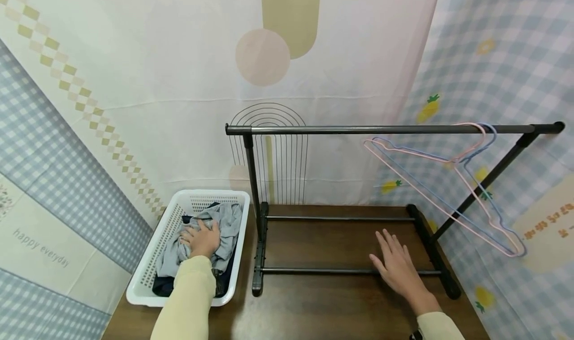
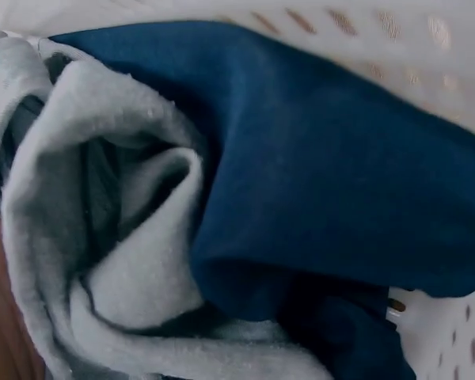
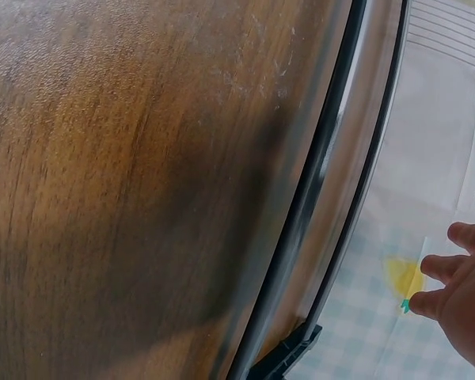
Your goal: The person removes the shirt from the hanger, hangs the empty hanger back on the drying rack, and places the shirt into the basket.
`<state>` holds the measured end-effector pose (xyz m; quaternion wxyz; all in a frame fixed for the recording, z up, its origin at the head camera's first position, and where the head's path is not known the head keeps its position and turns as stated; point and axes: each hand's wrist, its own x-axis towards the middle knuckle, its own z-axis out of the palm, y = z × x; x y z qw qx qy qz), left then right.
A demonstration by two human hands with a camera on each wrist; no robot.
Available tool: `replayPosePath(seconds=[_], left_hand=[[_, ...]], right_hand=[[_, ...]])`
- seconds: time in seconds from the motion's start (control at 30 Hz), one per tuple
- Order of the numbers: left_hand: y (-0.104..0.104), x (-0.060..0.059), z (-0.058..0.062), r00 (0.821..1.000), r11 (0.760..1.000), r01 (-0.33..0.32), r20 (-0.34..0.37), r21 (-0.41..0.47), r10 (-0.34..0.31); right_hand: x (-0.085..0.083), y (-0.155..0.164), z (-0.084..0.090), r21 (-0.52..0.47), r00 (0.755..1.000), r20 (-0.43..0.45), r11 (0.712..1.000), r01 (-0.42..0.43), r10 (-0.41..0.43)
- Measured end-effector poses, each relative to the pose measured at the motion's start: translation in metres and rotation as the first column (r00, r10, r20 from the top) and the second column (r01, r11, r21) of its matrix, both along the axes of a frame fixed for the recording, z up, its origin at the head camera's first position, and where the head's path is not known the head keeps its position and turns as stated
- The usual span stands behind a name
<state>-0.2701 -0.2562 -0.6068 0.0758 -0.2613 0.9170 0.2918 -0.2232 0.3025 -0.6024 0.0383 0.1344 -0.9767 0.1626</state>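
My left hand (image 1: 200,239) is down in the white laundry basket (image 1: 149,267), fingers curled into a grey garment (image 1: 226,223). The left wrist view fills with that grey garment (image 2: 103,261) and a dark blue one (image 2: 332,182) against the basket's perforated wall (image 2: 364,24). My right hand (image 1: 396,266) hovers flat, fingers spread, over the lower bars of a black clothes rack (image 1: 358,129) on the wooden table (image 1: 323,310); it holds nothing. In the right wrist view its fingertips (image 3: 451,273) show at the right edge beside the rack's base bar (image 3: 317,198).
A pink hanger (image 1: 417,155) and a blue hanger (image 1: 493,220) dangle from the right end of the rack's top rail. Patterned cloth backdrops close in behind and on both sides. Bare tabletop lies in front of the rack.
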Motion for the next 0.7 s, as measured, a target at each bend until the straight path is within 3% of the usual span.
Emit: replayPosePath(seconds=[0.5, 0.6, 0.7], left_hand=[[-0.005, -0.004, 0.001, 1.0, 1.0, -0.019, 0.012, 0.025, 0.018], [-0.004, 0.0, 0.007, 1.0, 0.999, -0.012, 0.017, 0.034, 0.011], [-0.004, 0.001, 0.02, 1.0, 0.999, 0.003, 0.003, 0.044, -0.003]], right_hand=[[0.001, -0.003, 0.001, 0.013, 0.999, -0.048, 1.0, 0.012, -0.011], [0.0, -0.003, 0.0, 0.038, 0.999, -0.052, 0.999, 0.012, -0.01], [-0.001, -0.004, -0.001, 0.048, 0.998, -0.057, 0.999, 0.012, -0.01]])
